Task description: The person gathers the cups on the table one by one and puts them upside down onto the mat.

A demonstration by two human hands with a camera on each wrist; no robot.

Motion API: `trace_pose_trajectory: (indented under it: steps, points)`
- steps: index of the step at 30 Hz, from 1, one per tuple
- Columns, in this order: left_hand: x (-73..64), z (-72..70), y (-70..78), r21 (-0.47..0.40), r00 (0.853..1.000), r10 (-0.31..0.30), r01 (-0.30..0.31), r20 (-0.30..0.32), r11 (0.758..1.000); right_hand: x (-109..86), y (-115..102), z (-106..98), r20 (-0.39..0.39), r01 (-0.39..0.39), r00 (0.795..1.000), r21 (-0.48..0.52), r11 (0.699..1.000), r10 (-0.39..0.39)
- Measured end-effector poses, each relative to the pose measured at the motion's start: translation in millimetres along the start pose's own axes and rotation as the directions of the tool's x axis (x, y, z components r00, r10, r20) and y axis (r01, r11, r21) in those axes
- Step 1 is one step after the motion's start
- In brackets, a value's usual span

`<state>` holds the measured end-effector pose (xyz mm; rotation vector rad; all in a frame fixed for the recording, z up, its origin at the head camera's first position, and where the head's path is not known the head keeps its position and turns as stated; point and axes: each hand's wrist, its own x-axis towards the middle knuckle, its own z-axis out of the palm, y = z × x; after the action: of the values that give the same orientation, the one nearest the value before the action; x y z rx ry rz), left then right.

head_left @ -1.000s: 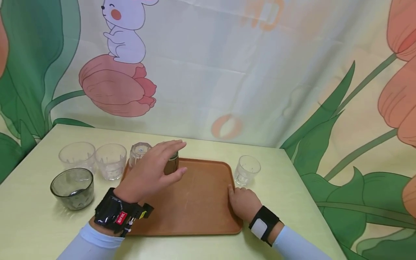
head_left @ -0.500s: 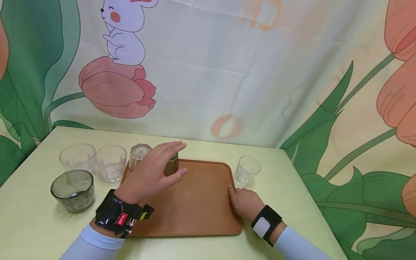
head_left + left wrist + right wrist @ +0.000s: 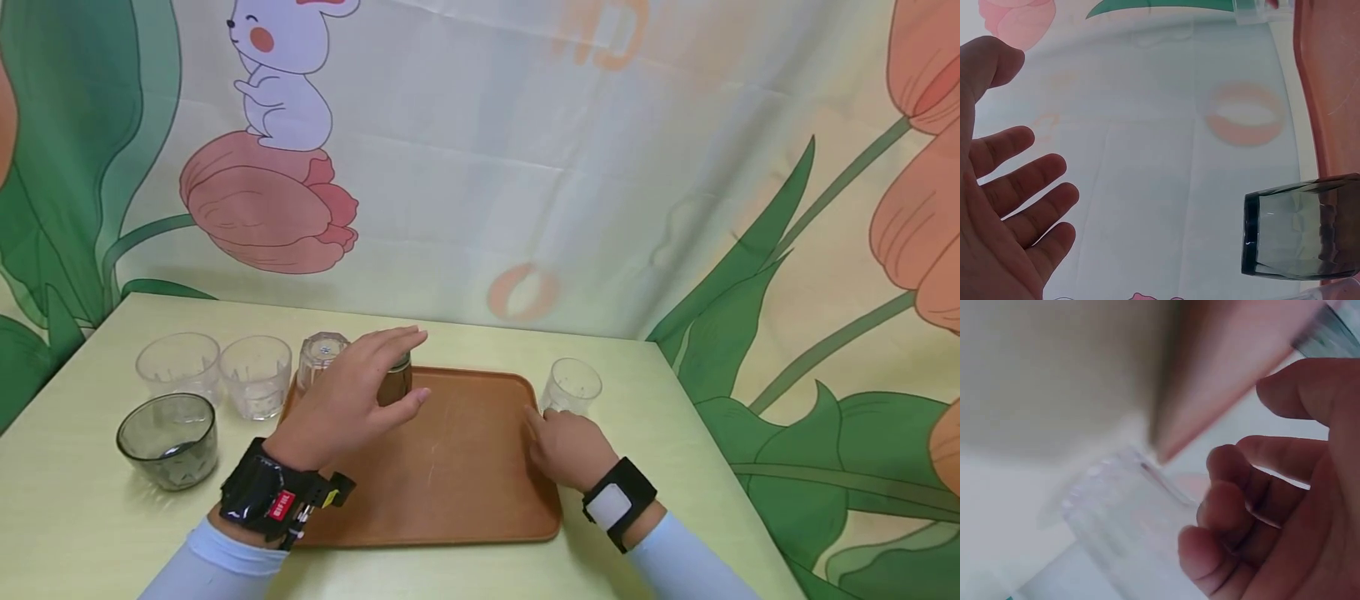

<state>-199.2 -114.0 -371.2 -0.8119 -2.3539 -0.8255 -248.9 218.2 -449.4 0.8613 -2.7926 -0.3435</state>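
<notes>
A brown rectangular tray [image 3: 457, 467] lies on the table. My left hand [image 3: 352, 404] is held over its left part, fingers extended, thumb apart, and empty in the left wrist view. Behind that hand, partly hidden, are an upturned clear glass [image 3: 321, 350] and a smoky dark glass [image 3: 395, 386], its bottom facing up [image 3: 1291, 231]. My right hand [image 3: 572, 450] is at the tray's right edge, overlapping the lower part of an upright clear glass [image 3: 573, 385]. In the right wrist view its fingers [image 3: 1225, 509] bend loosely with nothing between them, close to the clear glass [image 3: 1129, 531].
Left of the tray stand two clear glasses, one wide [image 3: 178, 362] and one narrower [image 3: 257, 375], with a smoky grey bowl-shaped glass [image 3: 168, 446] in front. A printed curtain [image 3: 480, 183] hangs behind the pale table [image 3: 67, 517].
My right hand has come off its grip at the tray's right edge and moved slightly up and forward, toward the clear glass. The left hand and the tray stay put.
</notes>
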Motion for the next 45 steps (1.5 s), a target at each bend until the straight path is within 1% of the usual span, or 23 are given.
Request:
trace_pose_trajectory:
  steps: [4, 9, 15, 19, 21, 23, 25, 26, 29, 32, 36, 39, 42, 45]
  points:
    - [0.3, -0.1, 0.7, -0.003, 1.000, 0.002, -0.002, -0.002, 1.000, 6.7, 1.5, -16.5, -0.057, 0.017, 0.998, 0.047, 0.999, -0.014]
    - [0.9, 0.1, 0.9, -0.001, 1.000, -0.006, 0.006, 0.000, 1.000, 12.6, -1.5, -40.4, -0.146, 0.031, 0.989, 0.121, 0.992, -0.013]
    - [0.6, -0.9, 0.7, 0.009, 1.000, -0.015, 0.015, -0.001, 1.000, 20.5, -9.6, -64.7, -0.240, 0.097, 0.969, 0.177, 0.979, -0.053]
    - [0.5, -2.6, 1.1, -0.001, 1.000, -0.015, 0.015, -0.001, 1.000, 23.8, -16.7, -82.3, -0.307, 0.130, 0.951, 0.247, 0.960, -0.049]
    - [0.4, -3.4, 1.9, -0.004, 1.000, -0.019, 0.019, 0.001, 1.000, 24.2, -20.0, -91.4, -0.355, 0.156, 0.934, 0.291, 0.944, -0.044]
    - [0.1, -4.3, 2.6, -0.003, 1.000, -0.023, 0.023, 0.003, 1.000, 24.2, -23.0, -99.9, -0.414, 0.197, 0.909, 0.335, 0.921, -0.044]
    - [-0.3, -5.1, 3.3, -0.002, 1.000, -0.022, 0.022, 0.004, 1.000, 24.1, -25.7, -106.8, -0.480, 0.249, 0.876, 0.364, 0.897, -0.048]
    - [-0.4, -5.5, 3.7, -0.003, 1.000, -0.020, 0.020, 0.004, 1.000, 23.9, -26.8, -110.0, -0.515, 0.278, 0.856, 0.375, 0.884, -0.050]
    - [-0.6, -7.1, 5.3, -0.012, 1.000, -0.010, 0.010, 0.001, 1.000, 24.3, -30.3, -117.3, -0.592, 0.349, 0.804, 0.395, 0.850, -0.054]
    - [-0.9, -10.0, 7.3, -0.022, 1.000, 0.004, -0.004, -0.008, 1.000, 25.5, -35.2, -123.2, -0.640, 0.404, 0.767, 0.423, 0.811, -0.048]
    - [-0.9, -13.1, 10.0, -0.033, 0.998, 0.038, -0.039, -0.042, 0.999, 26.3, -41.8, -127.9, -0.673, 0.455, 0.738, 0.453, 0.767, -0.041]
    - [0.4, -13.8, 12.3, -0.046, 0.996, 0.066, -0.069, -0.064, 0.997, 24.9, -43.6, -129.8, -0.691, 0.471, 0.722, 0.449, 0.759, -0.039]
    - [0.5, -14.0, 13.7, -0.051, 0.995, 0.077, -0.081, -0.068, 0.995, 23.6, -43.1, -129.4, -0.706, 0.482, 0.708, 0.444, 0.755, -0.037]
    - [-2.0, -14.6, 13.7, -0.041, 0.995, 0.075, -0.078, -0.067, 0.996, 23.9, -43.8, -127.6, -0.710, 0.500, 0.703, 0.446, 0.742, -0.047]
